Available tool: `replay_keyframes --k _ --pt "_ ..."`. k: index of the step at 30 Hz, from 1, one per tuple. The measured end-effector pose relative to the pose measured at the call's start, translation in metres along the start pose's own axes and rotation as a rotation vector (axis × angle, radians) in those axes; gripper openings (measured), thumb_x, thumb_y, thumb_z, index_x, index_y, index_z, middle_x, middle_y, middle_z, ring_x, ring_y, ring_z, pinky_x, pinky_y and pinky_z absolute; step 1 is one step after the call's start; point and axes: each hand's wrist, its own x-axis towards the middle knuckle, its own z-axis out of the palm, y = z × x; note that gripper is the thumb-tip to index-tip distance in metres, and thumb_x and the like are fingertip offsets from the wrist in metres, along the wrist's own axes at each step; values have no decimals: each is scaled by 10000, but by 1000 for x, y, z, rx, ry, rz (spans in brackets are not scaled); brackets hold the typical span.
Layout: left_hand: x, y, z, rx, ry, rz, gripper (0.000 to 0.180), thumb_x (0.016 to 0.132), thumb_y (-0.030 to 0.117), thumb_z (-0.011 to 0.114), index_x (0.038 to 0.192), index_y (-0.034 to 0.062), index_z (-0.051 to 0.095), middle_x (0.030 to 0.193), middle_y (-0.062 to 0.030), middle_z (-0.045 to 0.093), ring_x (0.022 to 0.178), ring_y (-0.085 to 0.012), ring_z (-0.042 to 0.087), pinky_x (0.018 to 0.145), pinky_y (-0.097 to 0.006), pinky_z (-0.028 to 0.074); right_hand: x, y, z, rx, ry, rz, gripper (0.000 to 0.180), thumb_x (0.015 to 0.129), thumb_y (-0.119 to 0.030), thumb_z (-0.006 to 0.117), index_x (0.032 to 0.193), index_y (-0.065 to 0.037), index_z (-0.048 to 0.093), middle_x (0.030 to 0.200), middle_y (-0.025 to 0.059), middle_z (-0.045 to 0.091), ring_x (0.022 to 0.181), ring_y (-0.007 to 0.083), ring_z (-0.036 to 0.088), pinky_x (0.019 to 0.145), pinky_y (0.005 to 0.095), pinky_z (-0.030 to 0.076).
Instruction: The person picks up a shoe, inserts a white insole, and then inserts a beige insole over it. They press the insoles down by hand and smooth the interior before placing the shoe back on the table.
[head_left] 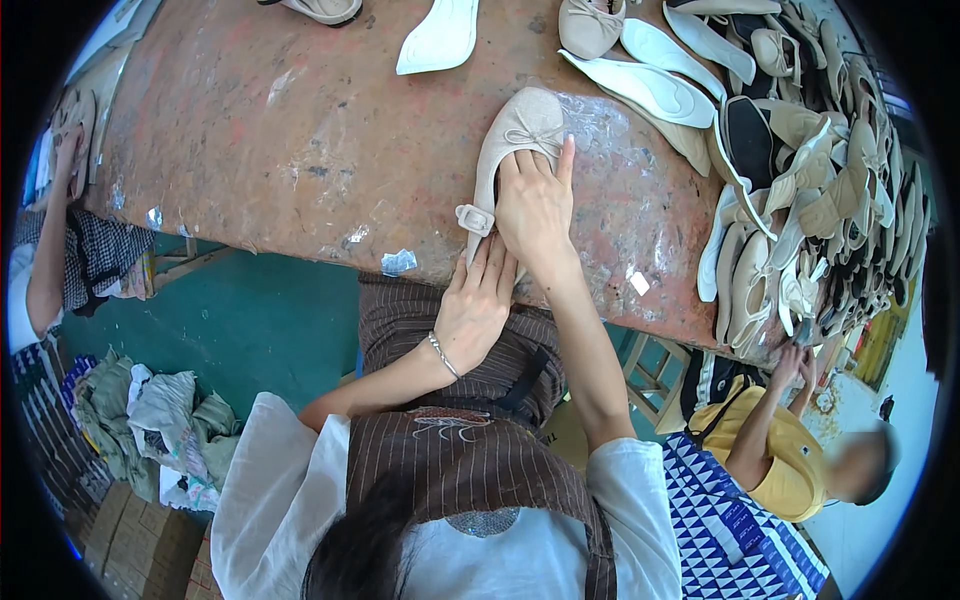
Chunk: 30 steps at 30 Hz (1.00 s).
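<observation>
A beige ballet flat with a small bow lies on the worn table, toe pointing away from me. A pale buckle-shaped piece sits at its left side. My right hand reaches into the shoe opening with straight fingers; their tips are hidden inside, and one finger stretches along the outside on the right. At the heel end, my left hand lays its outstretched fingers against the shoe, partly covered by the right hand. Whether the left fingertips are inside the heel cannot be made out.
White insoles and another beige shoe lie farther back. A large heap of shoes fills the table's right side. A person in yellow works at the right; another person's arm shows at the left. Cloth bundles lie at lower left.
</observation>
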Motion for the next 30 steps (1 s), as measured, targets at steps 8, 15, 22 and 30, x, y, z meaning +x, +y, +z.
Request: replay_keyframes --k 8,15,22,30 --pt "5 1 -8 83 -61 11 533 850 166 536 1311 -100 523 1379 -274 483 1358 -393 406 1084 -496 402 6 0 -15 7 -216 163 403 788 -31 547 1173 61 624 1179 215 631 1156 291 598 1168 566 200" --pt "2 1 -3 91 -57 16 576 794 236 689 1238 -104 551 1346 -265 515 1332 -397 434 1060 -480 411 1 -1 8 -210 37 124 215 846 -101 523 943 -3 688 941 157 671 926 275 660 1182 603 111" --pt "2 -3 -3 100 -105 21 648 767 246 740 1279 -93 533 1390 -259 485 1364 -395 402 1092 -480 387 12 1 16 -244 -69 126 223 834 -116 539 894 -1 721 821 136 677 893 288 674 1157 682 26" --pt "10 10 -15 119 -171 1 879 793 402 730 1408 -119 380 1455 -304 397 1412 -417 313 1161 -652 105 17 10 24 -432 -84 -41 371 864 -212 546 1140 -6 684 1029 141 720 1055 293 655 1097 749 100"
